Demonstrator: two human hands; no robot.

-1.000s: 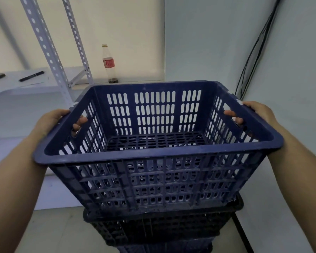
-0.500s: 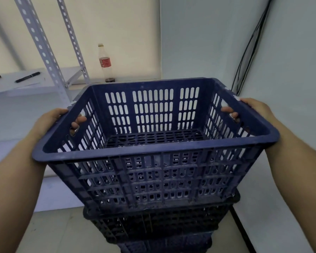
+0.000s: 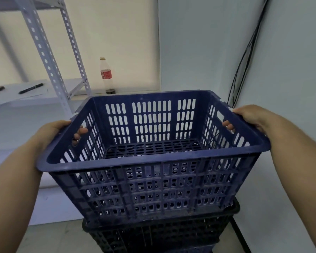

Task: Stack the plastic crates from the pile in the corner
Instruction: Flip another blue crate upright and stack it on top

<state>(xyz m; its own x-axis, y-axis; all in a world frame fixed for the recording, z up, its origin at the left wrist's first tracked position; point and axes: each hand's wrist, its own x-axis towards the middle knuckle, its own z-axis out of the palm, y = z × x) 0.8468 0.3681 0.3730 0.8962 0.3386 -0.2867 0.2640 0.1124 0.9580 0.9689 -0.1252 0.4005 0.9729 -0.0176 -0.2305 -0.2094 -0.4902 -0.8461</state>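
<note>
A dark blue slotted plastic crate [image 3: 153, 187] fills the middle of the view, empty inside. My left hand [image 3: 51, 132] grips its left rim, fingertips showing through the handle slot. My right hand [image 3: 250, 115] grips the right rim the same way. The crate's base sits in or just above a black crate [image 3: 162, 234] below it; I cannot tell whether it has settled. A sliver of another blue crate [image 3: 190, 250] shows under the black one.
The stack stands in a corner between a cream wall and a grey wall. Black cables [image 3: 244, 61] run down the right wall. A metal shelf rack [image 3: 49, 57] stands at left with a pen [image 3: 31, 88] on it. A bottle [image 3: 107, 75] stands on the ledge behind.
The blue crate has sunk a little toward the black crate, both hands still gripping its rims. My view has tilted slightly.
</note>
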